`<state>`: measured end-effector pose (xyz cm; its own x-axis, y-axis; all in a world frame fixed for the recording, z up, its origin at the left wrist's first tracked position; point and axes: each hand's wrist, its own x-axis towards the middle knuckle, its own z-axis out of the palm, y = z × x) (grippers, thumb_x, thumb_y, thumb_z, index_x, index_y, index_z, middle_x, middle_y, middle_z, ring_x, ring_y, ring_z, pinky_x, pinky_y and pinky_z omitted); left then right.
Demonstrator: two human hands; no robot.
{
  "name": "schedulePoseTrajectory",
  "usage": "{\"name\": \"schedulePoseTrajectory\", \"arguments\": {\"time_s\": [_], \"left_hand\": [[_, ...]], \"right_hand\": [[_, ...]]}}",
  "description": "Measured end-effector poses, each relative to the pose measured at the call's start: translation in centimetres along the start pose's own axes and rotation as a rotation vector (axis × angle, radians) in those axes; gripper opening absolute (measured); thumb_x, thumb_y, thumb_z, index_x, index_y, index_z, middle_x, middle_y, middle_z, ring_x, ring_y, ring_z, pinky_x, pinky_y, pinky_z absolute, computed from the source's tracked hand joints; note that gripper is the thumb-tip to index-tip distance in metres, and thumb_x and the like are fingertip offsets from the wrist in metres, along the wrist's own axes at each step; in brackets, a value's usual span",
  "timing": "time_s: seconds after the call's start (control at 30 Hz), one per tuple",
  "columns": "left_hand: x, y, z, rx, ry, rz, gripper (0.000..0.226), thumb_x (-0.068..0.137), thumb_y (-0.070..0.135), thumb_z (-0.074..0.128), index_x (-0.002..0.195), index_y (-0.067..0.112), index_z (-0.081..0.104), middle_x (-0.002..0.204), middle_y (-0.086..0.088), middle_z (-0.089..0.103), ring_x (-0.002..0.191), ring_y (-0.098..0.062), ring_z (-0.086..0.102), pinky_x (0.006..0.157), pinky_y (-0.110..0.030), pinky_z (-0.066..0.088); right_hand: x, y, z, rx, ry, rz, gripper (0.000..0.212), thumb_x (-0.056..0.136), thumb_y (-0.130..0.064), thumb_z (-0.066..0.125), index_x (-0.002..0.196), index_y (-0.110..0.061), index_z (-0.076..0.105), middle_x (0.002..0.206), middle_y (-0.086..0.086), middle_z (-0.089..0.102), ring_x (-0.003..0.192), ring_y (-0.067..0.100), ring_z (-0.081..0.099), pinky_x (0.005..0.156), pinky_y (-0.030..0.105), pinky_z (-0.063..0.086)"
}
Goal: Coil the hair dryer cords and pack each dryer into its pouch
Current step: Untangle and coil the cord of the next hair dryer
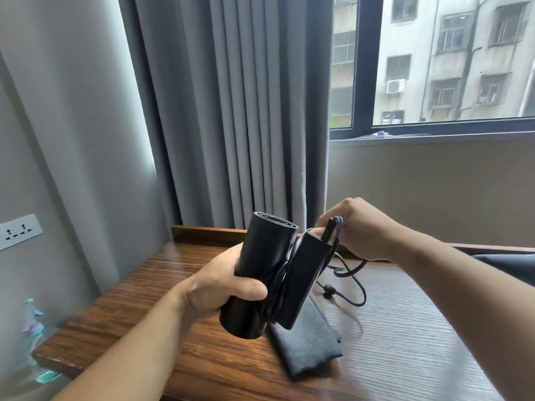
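Note:
My left hand (220,285) grips the barrel of a black hair dryer (260,267), held upright above the wooden table (405,342), with its handle folded alongside. Several turns of black cord (279,285) lie between barrel and handle. My right hand (362,227) pinches the cord near the handle's end, by a blue-purple loop. The loose rest of the cord (354,287) trails in a curve over the table. A dark grey pouch (307,340) lies flat on the table under the dryer. At the right edge, a dark object (509,263) lies partly behind my right forearm.
The table stands in a corner, against a grey wall with a socket plate (17,231) on the left. Grey curtains (237,111) and a window (434,62) lie beyond it. A pale spray bottle (33,316) stands left of the table, lower down.

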<state>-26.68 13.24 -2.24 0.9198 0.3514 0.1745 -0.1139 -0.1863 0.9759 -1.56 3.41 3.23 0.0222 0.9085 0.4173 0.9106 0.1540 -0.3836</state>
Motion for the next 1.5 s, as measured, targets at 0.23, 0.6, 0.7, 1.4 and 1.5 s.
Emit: {"name": "schedulePoseTrajectory", "arguments": {"time_s": [0.23,0.6,0.7,1.4,1.5], "left_hand": [[2.4,-1.9,3.0,-0.628,0.345,0.130,0.083,0.070,0.032,0.089,0.137,-0.005,0.054,0.121,-0.030,0.065,0.101,-0.039,0.068,0.087,-0.051,0.057],[4.7,-2.5,2.1,-0.360,1.149,0.135,0.053,0.065,0.024,0.094,0.110,0.027,0.066,0.105,-0.010,0.075,0.097,-0.033,0.073,0.082,-0.053,0.062],[4.6,-2.9,1.7,-0.116,1.207,0.151,0.053,0.068,0.024,0.093,0.109,0.031,0.062,0.102,0.000,0.074,0.094,-0.022,0.073,0.081,-0.040,0.061],[1.0,1.5,0.1,1.024,0.751,0.164,0.070,0.064,0.030,0.091,0.122,0.034,0.051,0.094,0.016,0.061,0.083,0.001,0.058,0.066,-0.003,0.041],[0.7,3.3,-0.3,0.948,0.543,-0.067,0.067,0.061,0.032,0.089,0.113,0.046,0.050,0.094,0.014,0.066,0.090,-0.005,0.063,0.072,-0.018,0.049]], "right_hand": [[-1.6,-1.2,5.5,-0.028,0.030,0.031,0.032,0.096,-0.026,0.060,0.066,-0.020,0.051,0.055,-0.005,0.055,0.053,0.013,0.049,0.057,0.028,0.046],[-4.6,-3.7,8.3,0.326,-0.184,0.335,0.007,0.093,-0.018,0.061,0.090,-0.018,0.068,0.071,-0.006,0.077,0.054,0.003,0.058,0.052,0.022,0.045],[-5.1,-4.4,7.8,0.489,-0.206,0.367,0.011,0.092,-0.012,0.060,0.098,-0.014,0.069,0.076,0.003,0.078,0.060,0.009,0.068,0.055,0.020,0.045],[-2.5,-5.3,-1.6,-0.205,-0.238,0.023,0.017,0.099,-0.038,0.058,0.099,-0.028,0.073,0.063,-0.014,0.056,0.062,0.008,0.051,0.060,0.019,0.040],[-1.8,-5.4,-2.6,-0.380,-0.146,-0.062,0.019,0.096,-0.043,0.059,0.097,-0.029,0.071,0.080,-0.010,0.065,0.080,0.018,0.050,0.074,0.034,0.051]]}}
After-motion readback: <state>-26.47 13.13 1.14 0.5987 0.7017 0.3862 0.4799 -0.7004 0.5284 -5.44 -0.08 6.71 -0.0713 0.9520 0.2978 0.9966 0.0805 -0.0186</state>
